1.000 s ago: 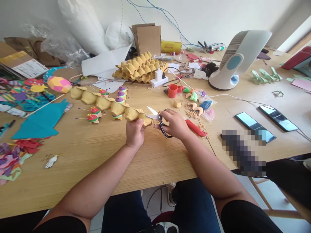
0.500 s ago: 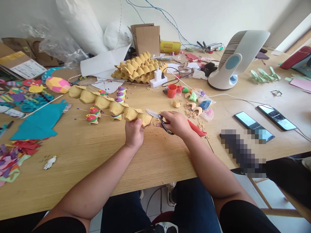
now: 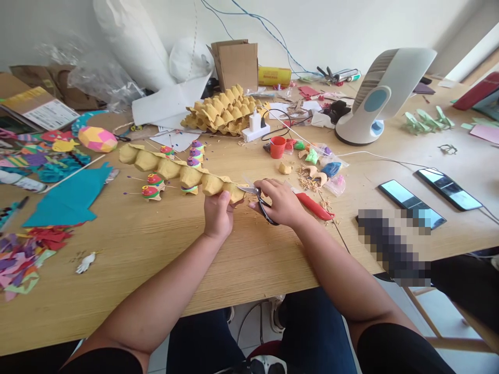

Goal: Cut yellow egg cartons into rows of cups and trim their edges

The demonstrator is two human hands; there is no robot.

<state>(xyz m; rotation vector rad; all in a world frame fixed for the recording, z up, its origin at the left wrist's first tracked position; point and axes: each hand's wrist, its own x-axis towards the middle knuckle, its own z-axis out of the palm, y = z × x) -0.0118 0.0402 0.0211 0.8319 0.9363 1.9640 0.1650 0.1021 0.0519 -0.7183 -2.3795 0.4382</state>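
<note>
A long strip of yellow egg carton (image 3: 168,169) hangs over the table, its right end pinched in my left hand (image 3: 219,212). My right hand (image 3: 281,203) is closed round the black handles of a pair of scissors (image 3: 249,190). The scissors' blades are parted and meet the carton's right end, one blade partly hidden by the cup. Behind and below the strip stand several small painted carton figures, among them a red and green one (image 3: 150,192) and a purple one (image 3: 194,161). A red-handled knife (image 3: 315,206) lies just beyond my right hand.
Stacked egg cartons (image 3: 222,110) sit at the back beside a white power strip (image 3: 255,133). Right of centre are a red cup (image 3: 277,147) and carton scraps with shavings (image 3: 310,182). A white fan (image 3: 380,98), two phones (image 3: 412,204) and blue paper (image 3: 66,200) also occupy the table. Another person's arm is at the right.
The scissors have moved slightly left, their blades now at the carton's end cup instead of pointing above it. The whole view has shifted a little.
</note>
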